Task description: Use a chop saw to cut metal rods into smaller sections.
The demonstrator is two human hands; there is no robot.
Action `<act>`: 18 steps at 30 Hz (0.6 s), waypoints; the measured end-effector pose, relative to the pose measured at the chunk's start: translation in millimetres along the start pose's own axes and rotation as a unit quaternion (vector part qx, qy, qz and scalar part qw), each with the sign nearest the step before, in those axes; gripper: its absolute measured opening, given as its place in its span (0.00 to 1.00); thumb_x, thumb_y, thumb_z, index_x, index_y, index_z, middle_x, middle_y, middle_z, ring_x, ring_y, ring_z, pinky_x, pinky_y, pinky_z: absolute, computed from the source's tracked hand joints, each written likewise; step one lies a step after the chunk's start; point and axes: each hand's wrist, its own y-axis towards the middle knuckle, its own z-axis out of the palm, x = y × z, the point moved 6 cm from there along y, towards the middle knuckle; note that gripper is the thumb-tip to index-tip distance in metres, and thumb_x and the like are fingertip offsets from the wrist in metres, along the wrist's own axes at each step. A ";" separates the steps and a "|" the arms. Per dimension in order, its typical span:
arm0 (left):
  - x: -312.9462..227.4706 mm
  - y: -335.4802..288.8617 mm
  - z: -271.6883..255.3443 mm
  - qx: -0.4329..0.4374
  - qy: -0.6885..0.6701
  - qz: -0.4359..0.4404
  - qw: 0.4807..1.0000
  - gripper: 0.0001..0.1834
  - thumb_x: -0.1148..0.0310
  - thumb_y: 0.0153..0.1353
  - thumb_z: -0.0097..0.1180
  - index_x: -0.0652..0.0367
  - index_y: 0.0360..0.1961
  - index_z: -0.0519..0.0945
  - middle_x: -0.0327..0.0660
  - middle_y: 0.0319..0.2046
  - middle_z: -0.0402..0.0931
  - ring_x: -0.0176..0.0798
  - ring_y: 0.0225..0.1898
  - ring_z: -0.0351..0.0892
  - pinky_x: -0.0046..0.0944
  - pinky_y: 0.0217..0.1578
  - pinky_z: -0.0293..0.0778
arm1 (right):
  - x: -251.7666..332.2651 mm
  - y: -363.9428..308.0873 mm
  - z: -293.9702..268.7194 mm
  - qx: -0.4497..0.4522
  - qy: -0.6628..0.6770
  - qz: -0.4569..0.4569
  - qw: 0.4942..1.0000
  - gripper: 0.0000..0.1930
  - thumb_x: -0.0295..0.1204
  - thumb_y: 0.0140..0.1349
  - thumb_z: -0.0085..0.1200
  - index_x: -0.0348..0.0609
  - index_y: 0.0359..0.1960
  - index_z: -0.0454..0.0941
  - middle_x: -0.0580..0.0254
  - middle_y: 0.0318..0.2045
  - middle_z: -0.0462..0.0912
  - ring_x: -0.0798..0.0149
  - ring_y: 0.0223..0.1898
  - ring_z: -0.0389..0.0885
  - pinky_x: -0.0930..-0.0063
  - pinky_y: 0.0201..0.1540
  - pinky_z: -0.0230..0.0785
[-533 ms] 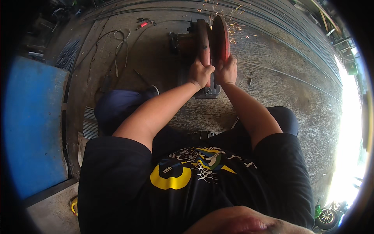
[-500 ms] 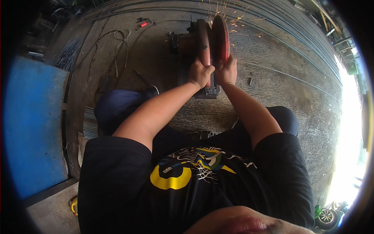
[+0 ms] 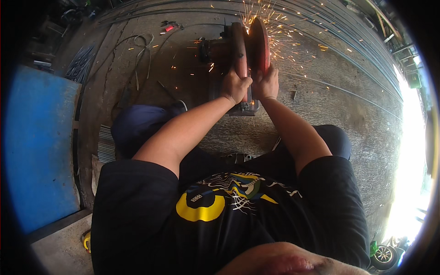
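A cut-off saw (image 3: 219, 51) with a reddish, worn body stands on the floor ahead of me. My left hand (image 3: 236, 86) is wrapped round its long, upright-looking handle (image 3: 240, 48). Beside it, my right hand (image 3: 267, 84) is closed on the near end of the round red guard (image 3: 260, 48); its fingertips are partly hidden. Bright sparks (image 3: 250, 20) burst from the saw's far side and scatter to both sides. The contact point of the wheel is hidden behind the guard and handle. The saw's metal base (image 3: 245, 109) shows just below my hands.
Long thin metal rods (image 3: 330, 41) run across the floor at the far side and right. A red-handled tool (image 3: 170, 28) and a looped cord (image 3: 145, 46) lie left of the saw. A blue panel (image 3: 41, 146) is at far left. My bent legs flank the saw's near side.
The spray of sparks has grown much bigger and brighter, now flying left as well as right. Both hands have kept their places on the saw.
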 end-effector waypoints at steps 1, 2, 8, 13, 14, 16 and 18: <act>1.8 -0.6 0.7 0.005 -0.001 -0.011 1.000 0.27 0.64 0.44 0.57 0.67 0.46 0.71 0.54 0.37 0.77 0.54 0.40 0.79 0.44 0.43 0.73 | 1.5 0.5 -0.9 -0.007 -0.001 -0.012 1.000 0.27 0.37 0.59 0.52 0.36 0.57 0.61 0.43 0.45 0.69 0.41 0.47 0.71 0.55 0.48 0.67; 2.6 -0.4 0.7 0.005 -0.003 -0.011 1.000 0.27 0.64 0.44 0.57 0.67 0.46 0.71 0.54 0.38 0.77 0.54 0.41 0.79 0.44 0.43 0.73 | 1.6 0.7 -1.1 -0.008 -0.001 -0.013 1.000 0.27 0.37 0.59 0.52 0.36 0.57 0.61 0.43 0.45 0.69 0.41 0.47 0.71 0.55 0.48 0.67; 6.1 -0.1 1.4 0.014 0.008 -0.013 1.000 0.27 0.64 0.45 0.57 0.67 0.47 0.71 0.54 0.38 0.77 0.54 0.41 0.79 0.43 0.44 0.73 | -0.3 0.6 0.4 0.018 0.001 0.023 1.000 0.27 0.37 0.59 0.51 0.37 0.57 0.60 0.43 0.44 0.69 0.40 0.46 0.71 0.53 0.46 0.68; -3.3 -1.6 -0.8 0.019 0.017 -0.016 1.000 0.28 0.64 0.45 0.57 0.67 0.48 0.70 0.54 0.38 0.77 0.54 0.42 0.79 0.43 0.45 0.73 | 0.2 0.1 0.1 0.020 -0.003 0.020 1.000 0.27 0.38 0.59 0.51 0.37 0.57 0.61 0.43 0.44 0.69 0.40 0.46 0.71 0.53 0.45 0.68; -4.3 -2.0 -0.7 0.026 0.019 -0.023 0.999 0.28 0.64 0.45 0.56 0.67 0.48 0.70 0.54 0.38 0.77 0.54 0.41 0.79 0.43 0.45 0.73 | -0.7 0.1 0.7 0.023 -0.005 0.025 0.999 0.27 0.38 0.59 0.51 0.37 0.57 0.61 0.43 0.44 0.69 0.40 0.46 0.71 0.53 0.45 0.68; -6.0 -2.7 -1.9 0.023 0.035 -0.028 0.999 0.28 0.64 0.45 0.56 0.68 0.48 0.70 0.54 0.38 0.77 0.54 0.42 0.79 0.43 0.45 0.73 | 0.4 0.5 0.3 0.015 -0.002 0.011 1.000 0.27 0.38 0.59 0.51 0.37 0.56 0.61 0.43 0.44 0.69 0.40 0.45 0.71 0.52 0.45 0.68; -5.2 -2.8 -2.3 0.021 0.052 -0.033 0.998 0.28 0.64 0.46 0.56 0.68 0.49 0.70 0.54 0.38 0.77 0.53 0.42 0.79 0.43 0.45 0.73 | -0.7 -0.1 1.1 0.020 -0.005 0.016 1.000 0.27 0.38 0.59 0.51 0.37 0.56 0.61 0.43 0.43 0.69 0.40 0.45 0.71 0.52 0.45 0.68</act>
